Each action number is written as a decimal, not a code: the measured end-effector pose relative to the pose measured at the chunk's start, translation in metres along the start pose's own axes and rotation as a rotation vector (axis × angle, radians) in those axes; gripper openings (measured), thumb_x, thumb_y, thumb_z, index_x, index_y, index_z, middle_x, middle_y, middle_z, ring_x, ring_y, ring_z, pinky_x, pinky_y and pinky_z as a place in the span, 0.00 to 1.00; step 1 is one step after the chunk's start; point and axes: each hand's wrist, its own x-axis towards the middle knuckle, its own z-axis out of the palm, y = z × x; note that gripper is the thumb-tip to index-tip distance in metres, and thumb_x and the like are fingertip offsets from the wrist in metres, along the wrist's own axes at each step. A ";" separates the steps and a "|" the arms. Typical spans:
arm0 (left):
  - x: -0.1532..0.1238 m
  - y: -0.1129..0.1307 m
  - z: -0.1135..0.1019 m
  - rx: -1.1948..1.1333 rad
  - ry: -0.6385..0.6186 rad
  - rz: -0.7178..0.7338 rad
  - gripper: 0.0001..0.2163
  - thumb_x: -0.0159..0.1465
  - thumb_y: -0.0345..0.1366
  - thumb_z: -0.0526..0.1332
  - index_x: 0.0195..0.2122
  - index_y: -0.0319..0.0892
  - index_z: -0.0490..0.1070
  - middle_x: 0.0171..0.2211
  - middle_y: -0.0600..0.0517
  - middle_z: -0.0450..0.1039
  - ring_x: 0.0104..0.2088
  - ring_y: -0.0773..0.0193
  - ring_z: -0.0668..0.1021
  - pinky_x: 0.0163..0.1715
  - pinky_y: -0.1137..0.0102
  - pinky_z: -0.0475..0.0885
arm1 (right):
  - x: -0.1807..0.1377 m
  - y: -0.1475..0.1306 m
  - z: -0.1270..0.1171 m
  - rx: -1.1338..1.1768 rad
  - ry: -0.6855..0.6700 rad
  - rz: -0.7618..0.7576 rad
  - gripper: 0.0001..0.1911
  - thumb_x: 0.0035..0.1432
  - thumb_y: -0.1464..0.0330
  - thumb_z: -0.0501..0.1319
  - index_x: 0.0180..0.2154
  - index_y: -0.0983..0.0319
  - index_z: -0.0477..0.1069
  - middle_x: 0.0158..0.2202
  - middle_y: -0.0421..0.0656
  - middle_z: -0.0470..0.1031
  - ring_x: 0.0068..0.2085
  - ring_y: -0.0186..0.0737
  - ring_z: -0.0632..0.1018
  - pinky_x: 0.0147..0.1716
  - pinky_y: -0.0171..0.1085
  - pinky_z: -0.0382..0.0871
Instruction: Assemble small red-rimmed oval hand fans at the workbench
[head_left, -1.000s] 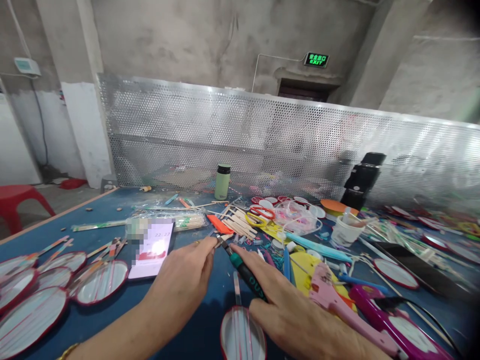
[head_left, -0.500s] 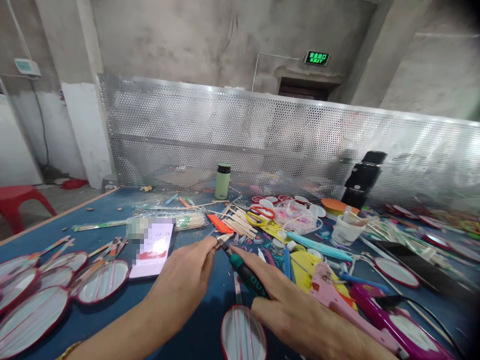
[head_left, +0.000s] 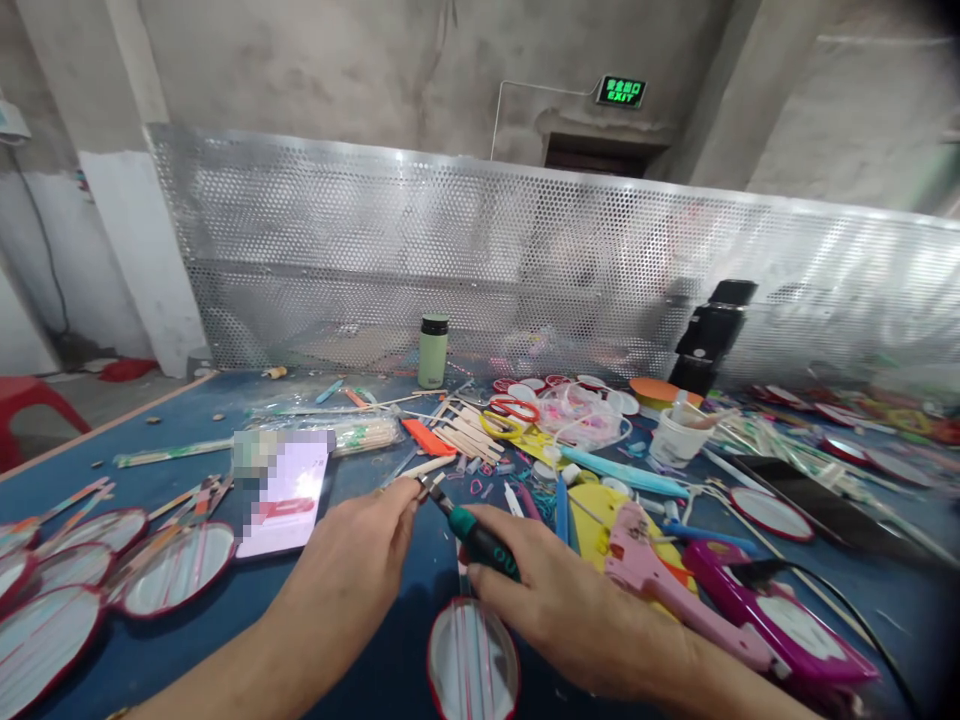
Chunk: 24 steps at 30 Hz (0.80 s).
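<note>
My right hand (head_left: 570, 610) is closed round a tool with a dark green handle (head_left: 480, 540), its tip pointing up and left over the blue table (head_left: 187, 630). My left hand (head_left: 352, 570) pinches something small at that tip, beside a pale wooden stick (head_left: 429, 466); what it pinches is too small to name. A small oval mirror with a red rim (head_left: 472, 665) lies just below both hands.
A lit phone (head_left: 283, 497) lies left of my left hand. Several red-rimmed oval mirrors (head_left: 169, 570) fill the left side. A pink glue gun (head_left: 652, 575), scissors (head_left: 514, 415), wooden sticks, a white cup (head_left: 673, 438) and a green bottle (head_left: 433, 350) crowd the middle and right. A perforated metal screen (head_left: 525, 260) backs the table.
The view has shifted right and up a little. My right hand has curled its fingers round the tool handle, which earlier lay under a stretched finger. My left hand keeps its pinch.
</note>
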 end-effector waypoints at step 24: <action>0.033 -0.003 0.022 0.159 -0.118 -0.015 0.12 0.67 0.30 0.48 0.32 0.44 0.70 0.30 0.49 0.77 0.33 0.59 0.77 0.28 0.69 0.59 | 0.042 0.029 -0.019 0.370 -0.335 0.401 0.05 0.43 0.70 0.61 0.26 0.65 0.71 0.24 0.39 0.71 0.22 0.29 0.68 0.17 0.28 0.56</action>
